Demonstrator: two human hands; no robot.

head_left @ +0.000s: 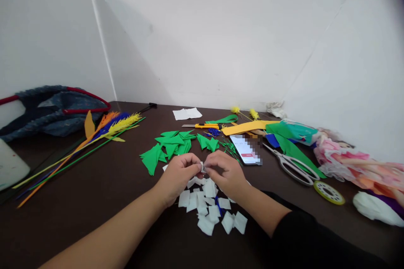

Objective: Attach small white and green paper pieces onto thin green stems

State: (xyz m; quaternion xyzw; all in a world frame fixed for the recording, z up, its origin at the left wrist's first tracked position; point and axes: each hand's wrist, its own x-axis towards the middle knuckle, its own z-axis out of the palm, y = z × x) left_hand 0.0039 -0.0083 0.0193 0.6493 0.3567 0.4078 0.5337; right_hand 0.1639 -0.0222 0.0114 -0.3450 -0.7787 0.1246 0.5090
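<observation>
And here you are, left hand (179, 176) and right hand (227, 173) meeting, fingertips of both pinching one small white scrap (202, 167) between them, just above the table (151, 227).

To writing: right of the grip and a little beyond lies a phone (242, 148), screen up, a red patch near its lower end; there are faint marks on the screen, but pixelation covers part of it and you can't read them from here.

Directly below your grip and toward you, white squares (202, 206) spread out, some overlapping, with a blue bit (220, 207) showing among them. Beyond the grip to the left, green pieces (172, 143) sit in a loose heap; straight past them, a yellow cutter (206, 126) with its blade out, and farther off a white sheet (187, 113).

Over to the right, past the phone, your scissors (296, 169) lie with a roll of tape (329, 193) just beside the handles, then a doll (339, 153) in pink farther out. Well left of the grip, colored stems (78, 147) stretch slantwise across the table. Your own hands hide part of the white squares nearest the grip.
</observation>
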